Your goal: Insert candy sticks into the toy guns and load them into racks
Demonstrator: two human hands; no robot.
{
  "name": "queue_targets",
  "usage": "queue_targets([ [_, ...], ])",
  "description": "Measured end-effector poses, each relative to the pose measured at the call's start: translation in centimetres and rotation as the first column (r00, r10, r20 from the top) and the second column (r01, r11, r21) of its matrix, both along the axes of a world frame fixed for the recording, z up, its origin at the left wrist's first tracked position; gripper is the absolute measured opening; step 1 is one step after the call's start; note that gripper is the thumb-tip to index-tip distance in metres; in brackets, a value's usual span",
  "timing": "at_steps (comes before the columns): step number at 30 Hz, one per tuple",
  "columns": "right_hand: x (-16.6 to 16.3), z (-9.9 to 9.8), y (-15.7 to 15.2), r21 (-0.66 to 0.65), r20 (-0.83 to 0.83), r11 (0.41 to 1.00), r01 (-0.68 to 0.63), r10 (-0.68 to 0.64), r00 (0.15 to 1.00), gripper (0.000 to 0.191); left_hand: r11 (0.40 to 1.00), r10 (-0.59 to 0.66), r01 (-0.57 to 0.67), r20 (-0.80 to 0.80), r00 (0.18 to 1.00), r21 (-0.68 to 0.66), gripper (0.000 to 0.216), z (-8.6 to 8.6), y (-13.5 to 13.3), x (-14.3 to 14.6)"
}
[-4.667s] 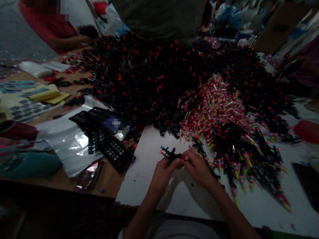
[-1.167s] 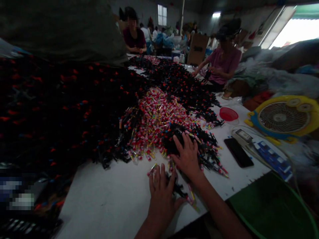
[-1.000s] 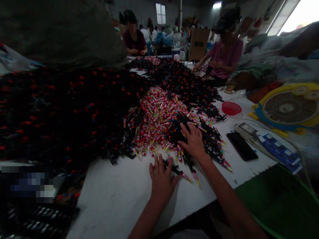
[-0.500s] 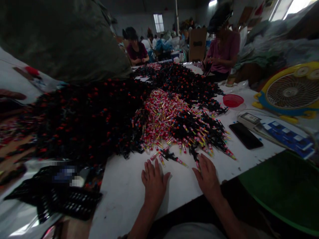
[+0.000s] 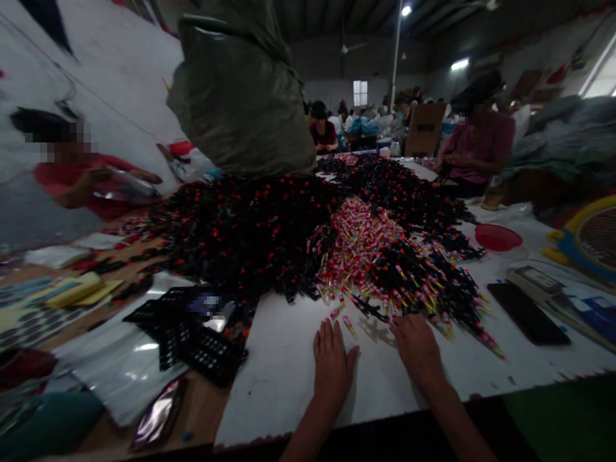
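Observation:
My left hand (image 5: 332,362) lies flat and open on the white table (image 5: 279,378), fingers stretched toward a loose pink tube (image 5: 349,326). My right hand (image 5: 416,343) also rests palm down and open, its fingertips at the near edge of a heap of black plastic pieces with pink and yellow tubes (image 5: 423,282). A single black piece (image 5: 368,309) lies between the two hands, just beyond them. Neither hand holds anything. Behind lies a pile of pink-wrapped tubes (image 5: 366,244) and a very large mound of black parts with red tips (image 5: 245,224).
A black phone (image 5: 528,312), a power strip (image 5: 536,280) and a red bowl (image 5: 498,237) lie to the right, with a yellow fan (image 5: 594,240) beyond. Black grid trays (image 5: 192,324) on clear plastic sit left. A big grey sack (image 5: 240,96) stands behind. Other people sit around the table.
Both hands left the heap and drew back toward me, settling flat on the white table. The view swung left and upward; earlier the hands held a black piece.

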State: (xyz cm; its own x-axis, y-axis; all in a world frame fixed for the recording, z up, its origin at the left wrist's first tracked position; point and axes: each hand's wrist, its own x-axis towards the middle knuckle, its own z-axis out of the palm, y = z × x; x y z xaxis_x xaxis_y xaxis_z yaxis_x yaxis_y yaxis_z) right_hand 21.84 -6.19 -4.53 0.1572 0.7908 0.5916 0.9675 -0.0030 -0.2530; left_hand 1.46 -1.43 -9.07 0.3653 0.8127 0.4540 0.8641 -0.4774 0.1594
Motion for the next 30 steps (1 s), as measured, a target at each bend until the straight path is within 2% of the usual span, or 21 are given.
queue_targets([
  [3, 3.1, 1.3, 0.7, 0.167, -0.039, 0.986, 0.012, -0.005, 0.999, 0.026, 0.998, 0.025, -0.024, 0.022, 0.999, -0.057, 0.059, -0.1, -0.8, 0.0],
  [5, 4.1, 1.8, 1.3, 0.259, -0.063, 0.959, 0.113, -0.100, 0.993, 0.034, 0.995, 0.033, -0.029, 0.037, 0.999, -0.099, 0.059, -0.1, -1.5, 0.0],
  [7, 3.8, 1.7, 1.7, 0.334, -0.104, 0.921, 0.202, -0.177, 0.979, 0.044, 0.993, 0.033, -0.024, 0.074, 0.997, -0.118, 0.057, 0.3, -1.7, -0.5],
  [9, 2.4, 0.9, 1.5, 0.373, -0.129, 0.913, 0.166, -0.126, 0.984, 0.048, 0.995, 0.059, -0.049, 0.112, 0.992, -0.086, 0.053, 1.2, -0.8, -1.9],
  [11, 0.5, -0.2, 1.0, 0.378, -0.106, 0.926, 0.008, 0.034, 0.994, 0.040, 0.990, 0.140, -0.138, 0.107, 0.984, -0.019, 0.049, 2.9, 1.3, -4.6],
  [13, -1.2, -1.2, 0.7, 0.373, -0.072, 0.917, -0.143, 0.183, 0.981, 0.033, 0.959, 0.281, -0.282, 0.032, 0.959, 0.017, 0.050, 5.2, 4.3, -8.3],
  [14, -1.9, -1.7, 0.8, 0.373, -0.059, 0.907, -0.196, 0.234, 0.971, 0.032, 0.922, 0.387, -0.387, -0.014, 0.922, 0.011, 0.052, 6.5, 6.0, -10.3],
  [16, -2.6, -2.5, 1.2, 0.375, -0.038, 0.888, -0.265, 0.300, 0.953, 0.031, 0.803, 0.593, -0.596, -0.088, 0.801, -0.017, 0.056, 8.8, 9.0, -14.1],
  [18, -2.7, -3.2, 2.0, 0.389, -0.033, 0.872, -0.298, 0.336, 0.941, 0.030, 0.751, 0.655, -0.660, -0.096, 0.749, -0.029, 0.052, 10.5, 11.2, -17.1],
  [21, -2.7, -4.1, 3.0, 0.408, -0.062, 0.859, -0.309, 0.363, 0.930, 0.030, 0.761, 0.643, -0.648, -0.095, 0.760, -0.037, 0.033, 12.1, 12.2, -20.2],
  [24, -2.8, -4.5, 3.2, 0.360, -0.077, 0.879, -0.313, 0.362, 0.929, 0.030, 0.801, 0.596, -0.598, -0.075, 0.799, -0.009, 0.031, 14.0, 11.5, -21.7],
  [27, -2.5, -3.8, 2.7, 0.269, -0.058, 0.906, -0.328, 0.355, 0.933, 0.030, 0.811, 0.585, -0.584, -0.020, 0.811, 0.021, 0.030, 16.8, 10.0, -22.3],
  [30, -1.1, -2.2, 2.0, 0.242, -0.056, 0.942, -0.232, 0.252, 0.966, 0.028, 0.816, 0.573, -0.577, 0.075, 0.816, 0.040, 0.039, 19.9, 8.3, -21.8],
])
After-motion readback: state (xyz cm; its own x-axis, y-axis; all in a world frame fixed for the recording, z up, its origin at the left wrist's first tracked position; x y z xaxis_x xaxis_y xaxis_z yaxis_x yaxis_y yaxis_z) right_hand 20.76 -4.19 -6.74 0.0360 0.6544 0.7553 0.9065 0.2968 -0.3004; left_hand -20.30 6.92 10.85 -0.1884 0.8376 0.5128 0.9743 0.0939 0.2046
